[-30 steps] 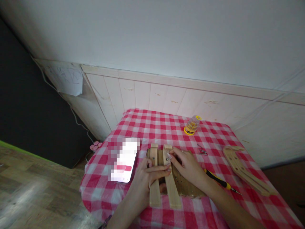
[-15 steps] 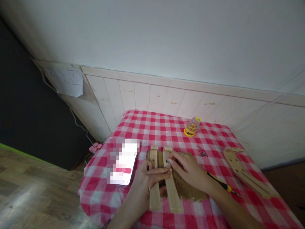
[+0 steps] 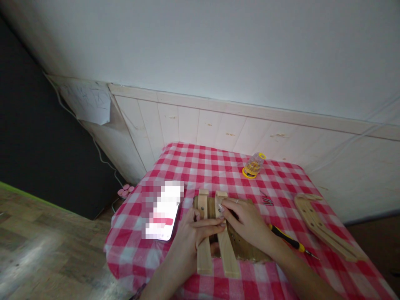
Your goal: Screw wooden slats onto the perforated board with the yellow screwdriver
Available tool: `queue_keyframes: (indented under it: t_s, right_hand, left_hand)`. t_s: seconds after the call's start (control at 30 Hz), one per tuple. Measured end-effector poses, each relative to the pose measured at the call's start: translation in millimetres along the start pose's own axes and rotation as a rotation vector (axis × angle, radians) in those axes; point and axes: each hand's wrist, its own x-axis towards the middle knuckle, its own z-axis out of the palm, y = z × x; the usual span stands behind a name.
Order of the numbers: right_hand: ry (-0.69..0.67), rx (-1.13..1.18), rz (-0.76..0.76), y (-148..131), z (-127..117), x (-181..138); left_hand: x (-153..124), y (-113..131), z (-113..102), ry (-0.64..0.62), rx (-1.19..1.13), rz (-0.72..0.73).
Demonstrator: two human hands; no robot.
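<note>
Two pale wooden slats, a left one and a right one, lie side by side over a brown wooden board in the head view. My left hand is closed round the slats, its fingers laid across them and its thumb partly hidden beneath. At a hole in the right slat, the fingertips of my right hand pinch a small dark screw, mostly covered by the fingers. A screw head sits in the left slat.
A phone with a lit, blurred screen lies left of my hands. To the right are a yellow-black screwdriver, several loose screws and more curved wooden pieces. A clear bit holder stands farther back on the checked tablecloth.
My right fingertips have shifted slightly over the screw at the right slat's hole. My left hand keeps its hold. The whole view has moved a little.
</note>
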Motion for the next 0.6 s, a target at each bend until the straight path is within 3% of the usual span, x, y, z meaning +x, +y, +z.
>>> queue_keyframes:
  t_s: [0.43,0.6]
  right_hand:
    - [0.013,-0.026,0.118,-4.1,5.5,3.2]
    - [0.006,-0.024,0.143,-4.7,6.0,2.3]
  left_hand:
    - [7.0,4.1,-8.8,-0.049,0.007,0.003]
    - [6.5,6.8,-7.8,0.001,-0.007,-0.011]
